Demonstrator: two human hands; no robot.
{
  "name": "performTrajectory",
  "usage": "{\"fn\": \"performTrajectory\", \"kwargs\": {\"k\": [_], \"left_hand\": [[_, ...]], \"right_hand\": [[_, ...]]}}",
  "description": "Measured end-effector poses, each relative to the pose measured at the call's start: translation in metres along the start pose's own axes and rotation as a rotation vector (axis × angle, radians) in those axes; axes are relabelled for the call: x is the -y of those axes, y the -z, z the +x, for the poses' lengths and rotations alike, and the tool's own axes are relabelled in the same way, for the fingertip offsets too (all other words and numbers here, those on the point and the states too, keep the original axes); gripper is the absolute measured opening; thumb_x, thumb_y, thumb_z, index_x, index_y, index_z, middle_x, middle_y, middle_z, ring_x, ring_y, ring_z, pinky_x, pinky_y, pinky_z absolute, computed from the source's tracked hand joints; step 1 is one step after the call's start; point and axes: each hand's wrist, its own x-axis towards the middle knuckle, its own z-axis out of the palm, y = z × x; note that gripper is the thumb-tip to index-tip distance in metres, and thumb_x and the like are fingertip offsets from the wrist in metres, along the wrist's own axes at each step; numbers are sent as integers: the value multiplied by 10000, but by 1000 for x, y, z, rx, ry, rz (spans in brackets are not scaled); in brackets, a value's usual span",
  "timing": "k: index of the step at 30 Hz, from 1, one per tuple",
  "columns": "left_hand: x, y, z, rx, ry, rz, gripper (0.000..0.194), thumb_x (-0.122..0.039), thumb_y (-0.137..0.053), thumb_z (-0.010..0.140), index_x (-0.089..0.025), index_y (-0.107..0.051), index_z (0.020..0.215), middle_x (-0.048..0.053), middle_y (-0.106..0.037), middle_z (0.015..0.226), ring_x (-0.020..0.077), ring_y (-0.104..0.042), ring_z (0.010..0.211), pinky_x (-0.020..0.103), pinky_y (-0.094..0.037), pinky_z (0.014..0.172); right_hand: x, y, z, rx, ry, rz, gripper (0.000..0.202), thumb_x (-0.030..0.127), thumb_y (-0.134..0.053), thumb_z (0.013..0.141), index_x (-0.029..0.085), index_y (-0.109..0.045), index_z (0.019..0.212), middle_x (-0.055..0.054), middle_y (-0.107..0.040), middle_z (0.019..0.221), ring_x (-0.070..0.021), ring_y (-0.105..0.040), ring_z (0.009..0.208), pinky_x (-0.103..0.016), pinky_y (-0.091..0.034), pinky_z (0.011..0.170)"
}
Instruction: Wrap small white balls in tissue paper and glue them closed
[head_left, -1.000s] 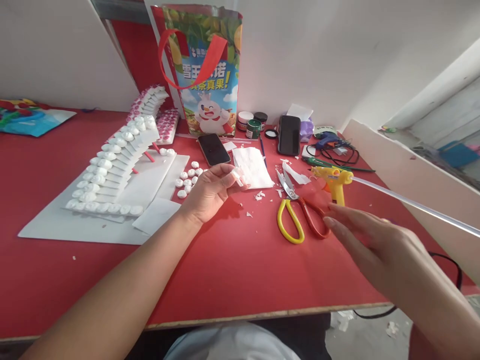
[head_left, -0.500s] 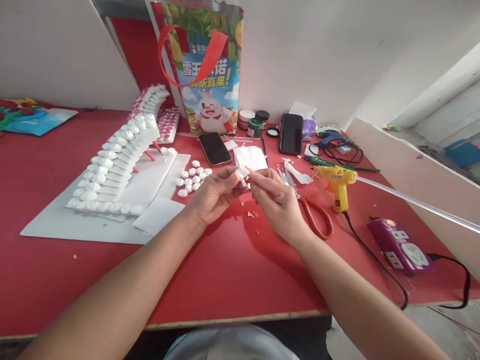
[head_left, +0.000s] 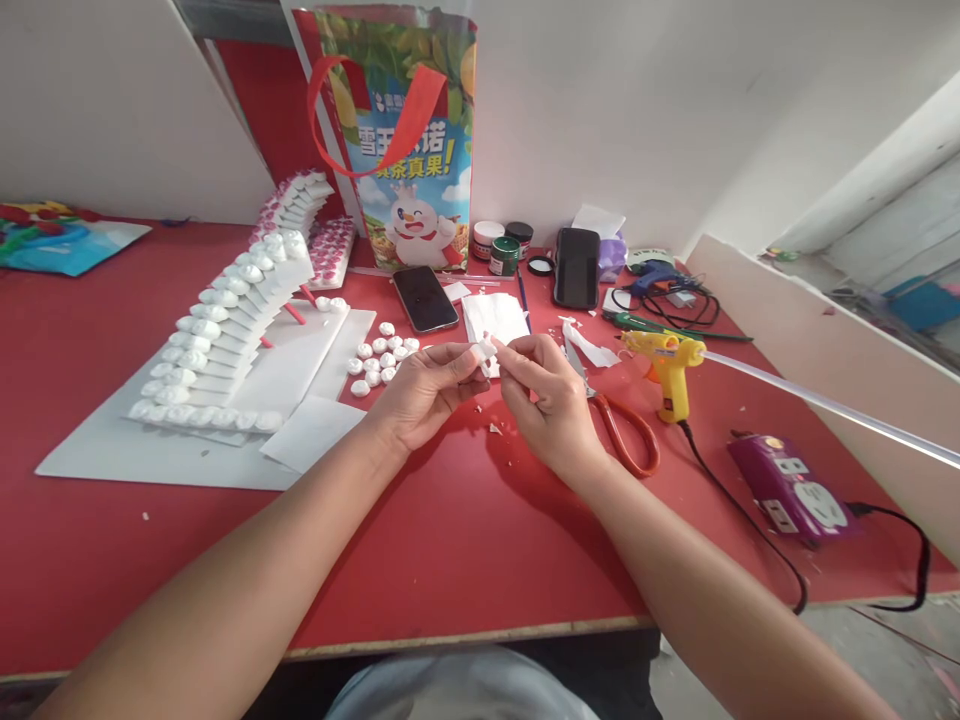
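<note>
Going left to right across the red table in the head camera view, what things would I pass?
Stepped white foam model → loose white foam rounds → left hand → small white piece pinched by both hands → right hand → red-handled scissors → yellow glue gun → purple power strip.

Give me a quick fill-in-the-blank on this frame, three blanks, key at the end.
1. Both hands, left hand and right hand, pinch a small ____ piece.
2. The glue gun right of the scissors is ____ in colour.
3. The power strip near the table's right edge is ____.
Missing words: white; yellow; purple.
</note>
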Motion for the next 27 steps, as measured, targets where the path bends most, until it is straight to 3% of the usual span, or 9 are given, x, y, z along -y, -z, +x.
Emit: {"fn": "performTrajectory", "kwargs": {"k": [15,22,27], "left_hand": [[-1,-3,-2,-60,3,33,376,-357,-1012,498,-136,-796,712,4,-688,631,88,-621,614,237,-545,683],[1,-3,-1,-63,5,64,354,-351,-1003,517,-138,-779,690,9,-675,635,101,-609,611,266,-528,673],[0,-4,-2,-50,13,81,355,-355,-994,544,-130,-747,665,8,-658,614,97,-590,600,260,-509,652]], "right_hand": [[4,2,2,6,-112,204,411,118,-514,933,268,-775,1213,-34,-620,896,-132,-592,786,-290,-519,715],[-4,4,0,0,88,-1,406,131,-496,939,256,-750,1230,-58,-637,947,-139,-604,775,-299,-533,702],[-5,7,0,35,149,-92,396,138,-480,958,243,-729,1249,-80,-648,974,-165,-626,810,-319,-547,718]]}}
